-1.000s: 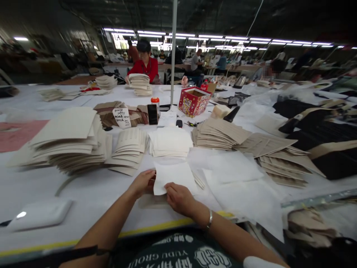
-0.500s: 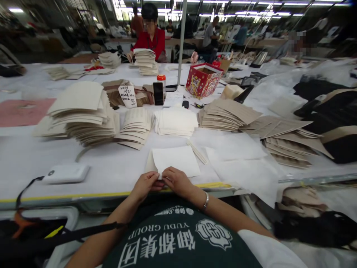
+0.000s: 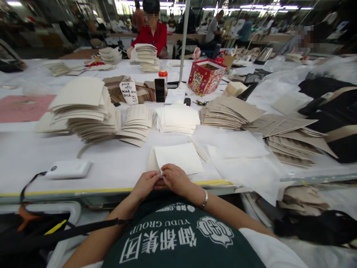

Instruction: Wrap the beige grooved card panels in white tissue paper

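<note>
A cream sheet (image 3: 180, 157), whether fabric or paper I cannot tell, lies at the table's front edge with another off-white piece (image 3: 152, 160) under its left side. My left hand (image 3: 147, 183) pinches the near left corner of the sheet between thumb and fingers. Pressed close beside it, my right hand (image 3: 175, 178) has its fingers closed on the same corner. The fingertips almost meet, and what lies between them is mostly hidden. Just beyond the sheet sits a pile of white pieces (image 3: 177, 118), and a narrow strip (image 3: 199, 149) lies at its right.
Tall stacks of beige pieces (image 3: 80, 95) stand at left, brown-grey stacks (image 3: 230, 111) at right. A white power bank (image 3: 68, 169) with a cable rests near the front edge. Farther back are a phone (image 3: 160, 90), a red box (image 3: 206, 77) and a pole (image 3: 184, 41). A person in red sits opposite.
The view has shifted slightly. Both hands keep hold of the same corner, the right fingers a little higher over it. The sheet lies nearly as before.
</note>
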